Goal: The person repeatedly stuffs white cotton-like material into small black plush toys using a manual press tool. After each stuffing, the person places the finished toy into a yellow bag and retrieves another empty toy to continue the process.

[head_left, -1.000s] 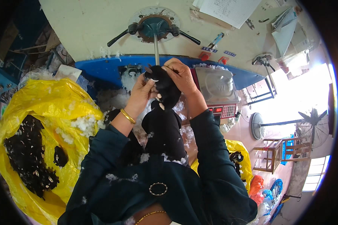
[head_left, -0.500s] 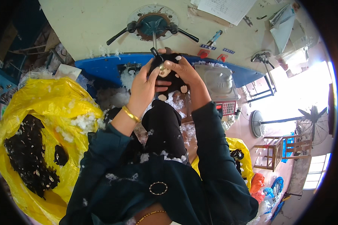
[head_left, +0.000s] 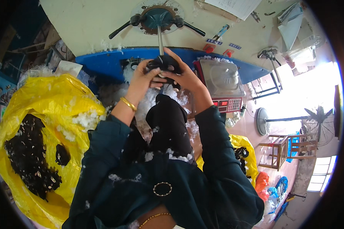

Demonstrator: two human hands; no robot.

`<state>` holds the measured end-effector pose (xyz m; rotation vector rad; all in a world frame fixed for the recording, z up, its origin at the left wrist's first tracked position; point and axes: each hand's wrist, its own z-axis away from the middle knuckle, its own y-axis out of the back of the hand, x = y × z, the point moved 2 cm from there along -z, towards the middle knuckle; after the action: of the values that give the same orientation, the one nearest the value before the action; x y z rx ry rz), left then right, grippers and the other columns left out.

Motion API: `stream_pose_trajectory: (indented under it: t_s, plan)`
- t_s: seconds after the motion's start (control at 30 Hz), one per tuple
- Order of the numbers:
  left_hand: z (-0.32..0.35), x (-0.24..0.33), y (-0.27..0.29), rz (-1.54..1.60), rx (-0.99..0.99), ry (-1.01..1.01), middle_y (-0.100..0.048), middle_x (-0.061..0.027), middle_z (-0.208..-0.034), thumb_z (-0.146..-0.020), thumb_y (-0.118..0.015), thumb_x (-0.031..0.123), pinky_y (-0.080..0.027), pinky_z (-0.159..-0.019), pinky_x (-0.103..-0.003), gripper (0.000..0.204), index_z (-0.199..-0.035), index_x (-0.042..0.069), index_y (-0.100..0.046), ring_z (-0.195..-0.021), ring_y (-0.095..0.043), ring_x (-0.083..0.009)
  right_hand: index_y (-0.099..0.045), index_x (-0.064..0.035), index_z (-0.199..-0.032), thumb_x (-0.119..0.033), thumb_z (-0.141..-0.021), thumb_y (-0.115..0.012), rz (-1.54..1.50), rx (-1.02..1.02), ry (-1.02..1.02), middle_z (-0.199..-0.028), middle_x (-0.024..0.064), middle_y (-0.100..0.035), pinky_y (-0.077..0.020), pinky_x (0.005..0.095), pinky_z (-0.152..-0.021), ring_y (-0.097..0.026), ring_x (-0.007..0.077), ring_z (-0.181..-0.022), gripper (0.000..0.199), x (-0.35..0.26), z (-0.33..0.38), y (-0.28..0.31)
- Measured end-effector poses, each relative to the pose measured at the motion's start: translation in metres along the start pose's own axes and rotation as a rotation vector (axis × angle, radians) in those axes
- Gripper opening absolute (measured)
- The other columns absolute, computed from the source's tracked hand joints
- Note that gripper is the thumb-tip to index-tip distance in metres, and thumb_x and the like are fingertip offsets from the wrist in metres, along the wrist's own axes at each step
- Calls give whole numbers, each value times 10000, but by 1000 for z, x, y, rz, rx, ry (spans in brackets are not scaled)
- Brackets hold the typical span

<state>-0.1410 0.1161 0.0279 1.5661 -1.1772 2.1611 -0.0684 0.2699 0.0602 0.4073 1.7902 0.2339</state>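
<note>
Both my hands are closed round a small black plush toy with pale patches, just below the blue edge of the machine. My left hand grips its left side, and my right hand wraps its right side with the thumb pressed across the front. A thin metal tube comes down from the machine's round hub and meets the toy between my hands. Whether the tube goes inside the toy is hidden by my fingers. White stuffing fluff lies beneath and around the toy.
On the left, a yellow sack holds many black plush skins. A scale stands right of my hands. Another yellow sack lies by my right side. Red knobs and papers sit on the machine panel. A fan stands farther right.
The toy has moved up against the tube's end and been turned, so its face and feet show less. My hands have drawn closer round it. More of the scale shows.
</note>
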Motion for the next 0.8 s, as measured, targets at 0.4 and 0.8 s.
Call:
stream_pose_trajectory:
  t_s: [0.4, 0.8]
  plan:
    - [21, 44, 25, -32, 91, -24, -631, -81, -952, -947, -576, 235, -574, -581, -232, 259, -1095, 32, -511, -673, -681, -167, -114, 20, -1444, -230, -823, -734, -2, 422, -99, -1144, 191, -623, -483, 342, -866, -636, 262, -1020, 912, -33, -18, -61]
    - [94, 13, 9, -113, 139, -5, -613, -143, -1084, -957, -542, 211, -569, -662, -281, 315, -1202, 21, -489, -831, -681, -234, -388, -54, -1396, -178, -636, -877, 118, 132, -159, -1287, 144, -532, -450, 309, -925, -519, 189, -1127, 913, -11, 54, 12]
